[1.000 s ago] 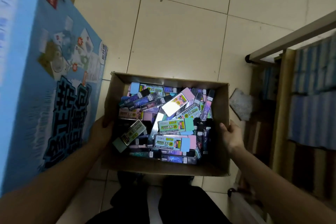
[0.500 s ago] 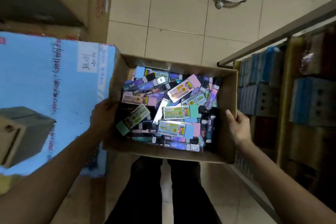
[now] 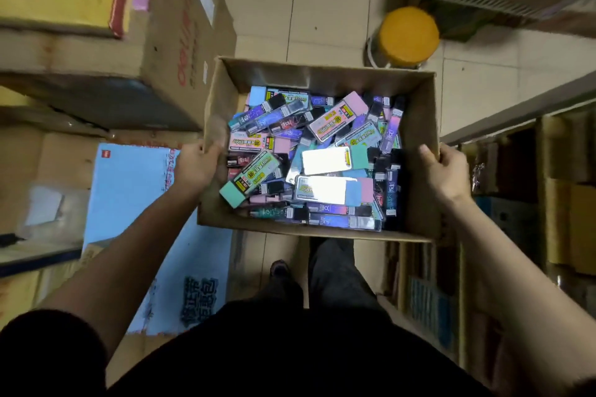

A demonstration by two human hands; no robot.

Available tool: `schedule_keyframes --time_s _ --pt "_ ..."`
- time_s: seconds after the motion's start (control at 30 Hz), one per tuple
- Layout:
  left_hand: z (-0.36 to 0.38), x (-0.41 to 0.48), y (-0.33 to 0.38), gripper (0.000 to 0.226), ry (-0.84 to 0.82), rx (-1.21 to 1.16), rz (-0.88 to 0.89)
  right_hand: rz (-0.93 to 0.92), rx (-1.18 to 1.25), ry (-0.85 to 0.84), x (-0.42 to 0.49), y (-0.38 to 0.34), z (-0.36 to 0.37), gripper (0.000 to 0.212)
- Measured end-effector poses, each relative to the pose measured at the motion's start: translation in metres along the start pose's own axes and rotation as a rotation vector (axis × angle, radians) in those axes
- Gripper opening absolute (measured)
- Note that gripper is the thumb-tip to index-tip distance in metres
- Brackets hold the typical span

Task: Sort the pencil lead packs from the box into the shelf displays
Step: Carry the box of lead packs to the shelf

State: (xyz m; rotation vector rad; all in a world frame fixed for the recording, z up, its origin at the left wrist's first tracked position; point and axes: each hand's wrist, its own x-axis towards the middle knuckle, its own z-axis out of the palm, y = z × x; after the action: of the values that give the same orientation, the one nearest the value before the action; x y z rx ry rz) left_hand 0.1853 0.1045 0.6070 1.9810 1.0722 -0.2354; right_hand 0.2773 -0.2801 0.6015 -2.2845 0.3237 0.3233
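"200" on yellow labels [image 3: 326,129] of lead packs [image 3: 350,105]

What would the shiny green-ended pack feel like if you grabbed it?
Probably slippery: the green-ended pack has a glossy, glaring face. Likely stiff and light, being a thin flat case. Lifting it may shift other packs heaped loosely in the box.

Pale beige tiled floor [image 3: 325,10] with dark grout lines; a yellow-topped stool [image 3: 409,34] stands on it at the far side; stacked brown cartons [image 3: 180,51] and a light-blue carton [image 3: 135,203] crowd the left; dim shelving [image 3: 548,190] runs along the right; the light is subdued.
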Motion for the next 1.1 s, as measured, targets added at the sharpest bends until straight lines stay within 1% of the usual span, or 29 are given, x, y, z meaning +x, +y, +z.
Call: schedule_keyframes --time_s 0.1,0.17,0.27,0.43,0.57,0.73,0.8,0.9,1.1 --pt "-0.002 0.028 0.044 0.022 0.027 -0.088 0.018 -0.033 0.001 -0.029 0.053 -0.034 -0.007 0.028" --pt "-0.005 0.046 0.073 0.022 0.072 -0.113 0.001 -0.051 -0.014 -0.042 0.089 -0.058 -0.012 0.028" --pt "-0.009 0.075 0.111 0.019 0.113 -0.116 -0.004 -0.088 -0.021 -0.048 0.14 -0.098 -0.017 0.019" --pt "-0.017 0.133 0.164 0.016 0.158 -0.159 -0.016 -0.15 -0.028 -0.055 0.221 -0.166 -0.016 0.021" --pt "-0.026 0.19 0.204 0.02 0.205 -0.186 -0.012 -0.143 -0.036 -0.048 0.284 -0.207 -0.001 0.026" --pt "-0.043 0.28 0.257 0.03 0.178 -0.133 0.013 -0.114 0.01 -0.046 0.357 -0.264 0.02 0.025" --pt "-0.052 0.314 0.285 0.027 0.156 -0.085 0.021 -0.117 0.012 -0.027 0.386 -0.289 0.026 0.021" --pt "-0.062 0.36 0.33 0.019 0.151 -0.133 0.048 -0.141 -0.015 0.008 0.424 -0.329 0.032 0.014" --pt "-0.077 0.451 0.4 0.03 0.166 -0.107 0.085 -0.12 -0.075 -0.014 0.516 -0.403 0.047 0.024"
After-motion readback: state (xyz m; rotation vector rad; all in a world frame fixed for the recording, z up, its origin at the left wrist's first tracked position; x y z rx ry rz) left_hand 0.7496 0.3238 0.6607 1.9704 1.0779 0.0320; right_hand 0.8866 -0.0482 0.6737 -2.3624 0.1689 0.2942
